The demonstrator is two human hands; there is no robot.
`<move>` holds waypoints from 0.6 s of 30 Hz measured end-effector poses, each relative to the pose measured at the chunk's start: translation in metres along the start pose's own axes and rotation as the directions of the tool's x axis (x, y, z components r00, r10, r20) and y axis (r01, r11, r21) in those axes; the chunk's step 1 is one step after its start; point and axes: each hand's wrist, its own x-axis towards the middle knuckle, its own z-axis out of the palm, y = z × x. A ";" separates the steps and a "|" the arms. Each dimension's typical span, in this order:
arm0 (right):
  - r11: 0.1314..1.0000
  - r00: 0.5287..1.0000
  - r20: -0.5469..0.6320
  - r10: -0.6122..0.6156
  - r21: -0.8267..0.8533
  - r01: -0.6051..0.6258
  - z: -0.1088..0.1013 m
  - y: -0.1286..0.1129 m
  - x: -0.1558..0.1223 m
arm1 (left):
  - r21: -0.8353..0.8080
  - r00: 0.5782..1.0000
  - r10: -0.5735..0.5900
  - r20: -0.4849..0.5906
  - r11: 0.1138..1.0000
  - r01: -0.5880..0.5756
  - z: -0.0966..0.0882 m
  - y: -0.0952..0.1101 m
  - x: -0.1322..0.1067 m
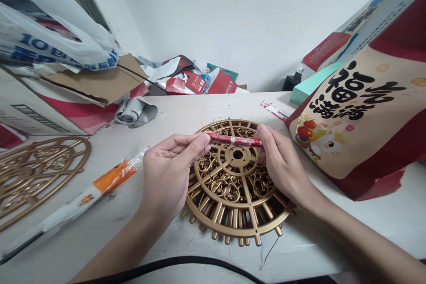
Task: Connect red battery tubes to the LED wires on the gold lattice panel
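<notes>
A slim red pen (246,141) with a silver band near its middle lies level across the space between my hands. My left hand (176,159) pinches its left end between thumb and fingers. At the other end, my right hand (281,159) has closed thumb and fingers on the tip; some of those fingers are hidden behind the thumb side. Below the pen sits a stack of round bronze-gold openwork wheels (229,219) with scrolls, spokes and short pegs around the rim. Fine wires poke out from the stack.
Another gold openwork wheel (69,168) lies at left, near a wrapped orange-and-white item (115,177). A cardboard box (66,111) and plastic bag (83,49) stand behind. At right is a red-and-cream paper bag (353,133). A black cable (179,259) crosses the front.
</notes>
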 end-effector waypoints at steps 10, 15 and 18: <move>0.999 0.998 -0.065 -0.007 -0.050 0.003 -0.004 0.006 0.003 | 0.077 0.998 0.049 -0.028 0.996 -0.047 -0.002 -0.002 -0.004; 0.998 0.998 -0.054 -0.020 -0.064 0.016 -0.002 0.001 0.001 | 0.058 0.999 0.047 0.001 0.997 -0.047 -0.001 -0.001 -0.002; 0.996 0.999 -0.039 -0.027 -0.084 0.024 -0.003 -0.002 0.000 | 0.058 0.999 0.046 0.003 0.997 -0.046 -0.002 0.000 0.000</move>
